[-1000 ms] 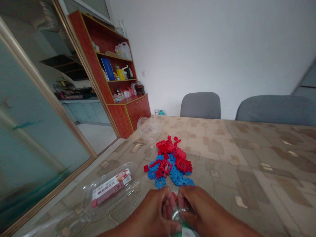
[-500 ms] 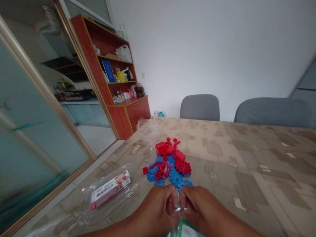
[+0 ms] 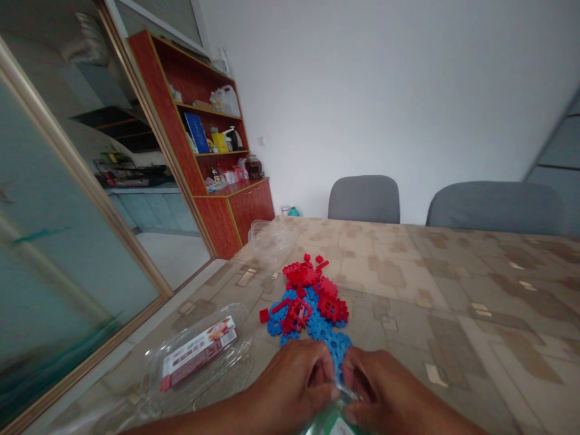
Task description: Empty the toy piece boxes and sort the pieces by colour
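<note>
At the bottom middle, a clear plastic package [image 3: 334, 425] with a green and white label is partly cut off by the frame edge. My left hand [image 3: 302, 382] pinches its upper edge between thumb and fingers. Close beside it, my right hand [image 3: 379, 383] pinches the same edge from the other side. Just beyond my knuckles lies a pile of blue gear-shaped plastic pieces [image 3: 319, 326]. Red plastic building pieces [image 3: 299, 275] are heaped over and behind the blue ones, with a small red block [image 3: 264, 316] at the left.
To the left lies a clear plastic clamshell [image 3: 199, 352] with a red and white label. Another clear container [image 3: 272, 243] stands near the table's far left corner. Grey chairs [image 3: 364, 198] line the far side. A brown shelf unit [image 3: 249, 214] stands beyond the table.
My hands have moved slightly apart and a little down, still pinching the package edge. More of the blue pieces shows between them. The camera view has shifted slightly.
</note>
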Tool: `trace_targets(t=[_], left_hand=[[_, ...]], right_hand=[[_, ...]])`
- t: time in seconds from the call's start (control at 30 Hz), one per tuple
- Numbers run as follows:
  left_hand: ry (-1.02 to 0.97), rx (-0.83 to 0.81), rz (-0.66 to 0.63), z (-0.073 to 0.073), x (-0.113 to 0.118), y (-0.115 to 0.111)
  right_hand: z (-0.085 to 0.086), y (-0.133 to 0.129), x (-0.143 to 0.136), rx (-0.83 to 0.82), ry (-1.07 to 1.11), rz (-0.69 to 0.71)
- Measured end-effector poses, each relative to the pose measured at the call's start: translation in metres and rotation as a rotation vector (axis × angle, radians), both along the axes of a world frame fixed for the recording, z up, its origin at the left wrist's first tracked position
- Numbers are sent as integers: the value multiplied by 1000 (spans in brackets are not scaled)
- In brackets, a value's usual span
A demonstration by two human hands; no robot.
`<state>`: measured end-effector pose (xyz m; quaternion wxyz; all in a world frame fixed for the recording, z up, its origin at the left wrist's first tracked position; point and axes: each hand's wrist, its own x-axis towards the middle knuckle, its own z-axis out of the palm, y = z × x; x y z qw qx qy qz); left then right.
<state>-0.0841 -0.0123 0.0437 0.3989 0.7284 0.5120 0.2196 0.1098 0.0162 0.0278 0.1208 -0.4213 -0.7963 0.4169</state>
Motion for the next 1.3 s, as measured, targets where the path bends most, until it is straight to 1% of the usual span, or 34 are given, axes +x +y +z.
trace_targets(t=[0.07,0.2,0.37,0.47,0.57,0.63,0.7,0.77,0.8,0.9,1.0,1.07,1.13,1.23,1.3], left_hand=[[19,-32,-16,0,0,2],[-41,-145,-30,-7,0,1],[-101,-155,76,-23,4,-1],[-130,-146,65,-26,4,0],[-115,-165,39,-17,1,2],[-118,-247,18,-7,0,4],[-180,-361,-7,3,-1,6],[-286,-467,-50,9,0,8],[-351,-503,-70,11,0,9],[-490,-574,-89,10,1,10],[-529,-621,-59,6,2,8],[-549,-630,-43,4,4,7],[-577,-612,-3,2,6,5],[-586,-519,87,-1,12,1],[-540,-399,136,2,16,-4]], right_hand=[[-2,-3,0,37,-24,-8],[-4,-6,-2,65,2,1],[-2,-6,-3,55,108,-9],[2,-5,-3,46,133,15],[10,-2,-2,53,1,20],[15,0,1,93,-110,15],[18,2,5,145,-141,20],[18,2,9,161,-66,43],[16,2,11,141,-6,62],[6,1,14,-5,188,101],[-4,0,12,-141,345,84],[-5,0,13,-169,389,75],[-1,-1,17,-144,377,91],[14,-5,29,-40,277,126],[25,-10,38,40,219,118]])
